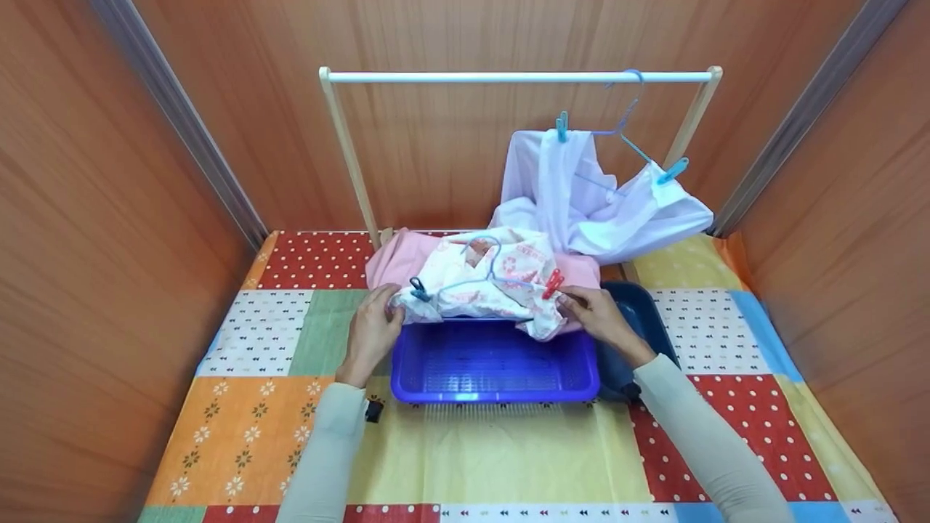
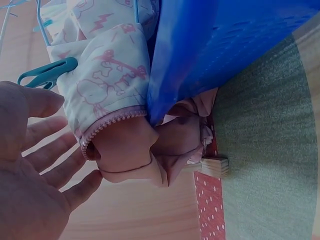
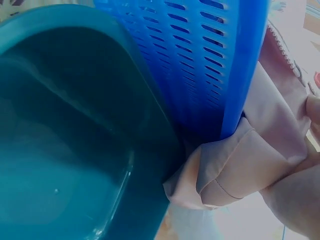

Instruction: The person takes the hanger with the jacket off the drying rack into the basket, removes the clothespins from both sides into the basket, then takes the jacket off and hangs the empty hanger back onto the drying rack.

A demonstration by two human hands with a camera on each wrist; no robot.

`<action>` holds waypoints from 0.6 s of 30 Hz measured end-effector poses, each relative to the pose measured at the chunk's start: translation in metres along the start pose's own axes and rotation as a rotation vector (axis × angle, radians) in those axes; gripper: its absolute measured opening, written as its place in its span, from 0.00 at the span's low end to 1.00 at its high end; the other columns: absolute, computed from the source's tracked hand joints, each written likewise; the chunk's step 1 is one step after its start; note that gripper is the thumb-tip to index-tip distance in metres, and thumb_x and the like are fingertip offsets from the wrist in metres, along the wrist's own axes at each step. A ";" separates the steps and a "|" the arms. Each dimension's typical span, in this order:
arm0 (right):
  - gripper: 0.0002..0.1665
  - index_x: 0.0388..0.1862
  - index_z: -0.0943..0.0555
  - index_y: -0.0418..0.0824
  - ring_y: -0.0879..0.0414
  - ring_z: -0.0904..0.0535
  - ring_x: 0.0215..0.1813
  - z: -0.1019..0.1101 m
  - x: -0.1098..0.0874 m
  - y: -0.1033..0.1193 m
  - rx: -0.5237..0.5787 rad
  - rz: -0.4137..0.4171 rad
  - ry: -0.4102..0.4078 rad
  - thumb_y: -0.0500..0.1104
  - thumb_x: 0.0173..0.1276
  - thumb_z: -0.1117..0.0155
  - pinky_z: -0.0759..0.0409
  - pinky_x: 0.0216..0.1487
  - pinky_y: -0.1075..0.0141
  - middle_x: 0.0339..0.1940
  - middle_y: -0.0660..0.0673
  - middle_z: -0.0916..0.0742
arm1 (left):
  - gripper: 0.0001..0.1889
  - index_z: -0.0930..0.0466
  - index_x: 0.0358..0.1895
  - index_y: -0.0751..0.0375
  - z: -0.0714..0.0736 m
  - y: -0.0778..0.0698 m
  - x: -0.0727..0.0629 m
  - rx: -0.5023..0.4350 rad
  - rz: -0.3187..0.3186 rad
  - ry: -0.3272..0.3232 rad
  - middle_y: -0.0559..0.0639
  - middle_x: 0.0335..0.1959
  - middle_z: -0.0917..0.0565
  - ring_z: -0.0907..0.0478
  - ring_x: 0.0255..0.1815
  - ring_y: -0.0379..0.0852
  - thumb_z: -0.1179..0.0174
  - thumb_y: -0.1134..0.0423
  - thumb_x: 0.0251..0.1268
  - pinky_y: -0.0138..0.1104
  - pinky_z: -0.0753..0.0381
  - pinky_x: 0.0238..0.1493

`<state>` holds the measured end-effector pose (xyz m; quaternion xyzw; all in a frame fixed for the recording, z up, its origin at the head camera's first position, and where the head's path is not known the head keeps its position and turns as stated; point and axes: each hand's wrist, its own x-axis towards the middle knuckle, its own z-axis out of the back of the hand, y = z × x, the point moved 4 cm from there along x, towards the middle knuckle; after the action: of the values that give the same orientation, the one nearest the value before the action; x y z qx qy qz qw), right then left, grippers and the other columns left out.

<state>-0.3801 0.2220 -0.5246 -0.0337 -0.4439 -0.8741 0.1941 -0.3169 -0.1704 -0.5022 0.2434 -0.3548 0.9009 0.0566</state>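
Observation:
A pink jacket [image 1: 403, 254] with a white printed lining [image 1: 465, 301] lies over the back of the blue basket [image 1: 494, 396]. On its lining rests a light blue hanger [image 1: 492, 272], with a dark teal clothespin [image 1: 419, 289] at the left and a red clothespin [image 1: 554, 283] at the right. My left hand [image 1: 372, 330] is at the jacket's left edge; in the left wrist view its fingers [image 2: 55, 155] are spread beside the zipper edge and the teal clothespin [image 2: 50, 73]. My right hand [image 1: 601, 319] pinches the jacket's right edge below the red clothespin.
A white rail [image 1: 472, 77] on wooden legs stands behind. From it a second hanger [image 1: 619, 132] carries a white garment [image 1: 567, 189], clipped with two light blue clothespins. A dark teal basin [image 1: 639, 305] stands right of the basket on the patchwork cloth [image 1: 247, 414]. Wooden walls enclose the table.

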 end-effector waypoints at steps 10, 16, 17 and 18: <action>0.14 0.52 0.15 0.41 0.57 0.15 0.43 0.001 -0.002 0.000 0.030 -0.039 -0.004 0.42 0.73 0.41 0.21 0.46 0.75 0.45 0.43 0.10 | 0.12 0.14 0.48 0.63 -0.007 0.000 0.004 0.078 0.025 0.031 0.58 0.43 0.13 0.19 0.38 0.53 0.38 0.68 0.62 0.48 0.20 0.42; 0.13 0.50 0.14 0.41 0.53 0.17 0.47 0.005 -0.003 0.001 -0.059 -0.013 -0.042 0.42 0.72 0.39 0.21 0.53 0.58 0.47 0.42 0.10 | 0.09 0.12 0.46 0.57 -0.010 0.003 0.003 0.093 0.054 0.058 0.53 0.37 0.11 0.16 0.39 0.52 0.37 0.65 0.65 0.48 0.19 0.40; 0.13 0.50 0.14 0.41 0.52 0.17 0.48 0.006 -0.004 0.002 -0.072 -0.007 -0.049 0.42 0.72 0.39 0.21 0.54 0.56 0.47 0.42 0.10 | 0.09 0.12 0.46 0.56 -0.010 0.003 0.003 0.096 0.056 0.057 0.52 0.36 0.11 0.15 0.39 0.52 0.37 0.64 0.65 0.48 0.18 0.40; 0.13 0.50 0.14 0.41 0.51 0.17 0.49 0.007 -0.004 0.003 -0.069 -0.010 -0.053 0.42 0.71 0.38 0.21 0.55 0.55 0.47 0.42 0.10 | 0.09 0.12 0.45 0.56 -0.010 0.003 0.003 0.099 0.056 0.055 0.52 0.36 0.11 0.15 0.40 0.52 0.37 0.64 0.65 0.48 0.18 0.41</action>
<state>-0.3764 0.2269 -0.5193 -0.0611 -0.4186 -0.8887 0.1767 -0.3244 -0.1661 -0.5092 0.2108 -0.3148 0.9250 0.0291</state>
